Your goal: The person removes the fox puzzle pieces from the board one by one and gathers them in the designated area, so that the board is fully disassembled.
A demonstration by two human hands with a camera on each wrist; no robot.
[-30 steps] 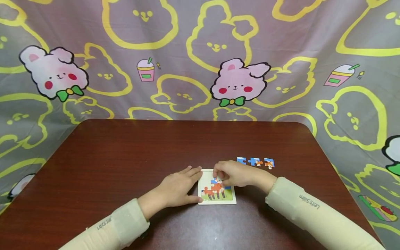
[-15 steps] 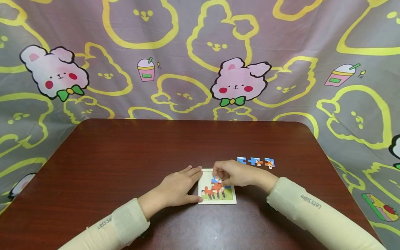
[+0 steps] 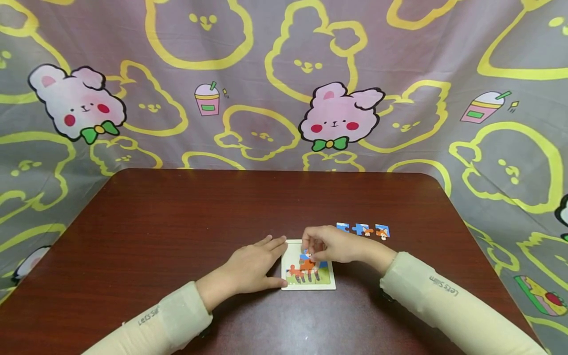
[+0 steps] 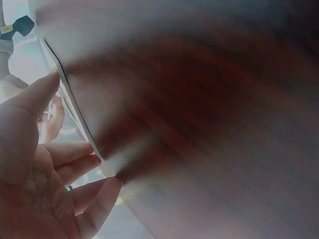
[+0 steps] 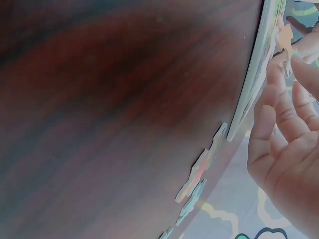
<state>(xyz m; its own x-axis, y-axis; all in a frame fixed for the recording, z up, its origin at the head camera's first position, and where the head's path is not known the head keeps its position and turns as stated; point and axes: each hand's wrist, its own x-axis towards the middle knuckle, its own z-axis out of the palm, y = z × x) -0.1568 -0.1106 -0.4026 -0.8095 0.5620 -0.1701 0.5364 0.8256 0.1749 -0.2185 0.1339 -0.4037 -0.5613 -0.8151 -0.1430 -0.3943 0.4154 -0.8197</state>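
From my remote feed: a dark reddish-brown wood-grain table (image 3: 168, 222) with rounded far corners. Behind and around it hangs a grey-purple cloth backdrop (image 3: 275, 29) printed with yellow bunny outlines, a couple of pink bunnies (image 3: 339, 116) wearing green bows, and little drink cups (image 3: 207, 100).

- Left hand (image 4: 35, 164) fills the lower left of the frame, fingers straight.
- Fingertips touch the puzzle board (image 4: 75, 112) edge.
- Blurred brown table (image 4: 209, 124) right.
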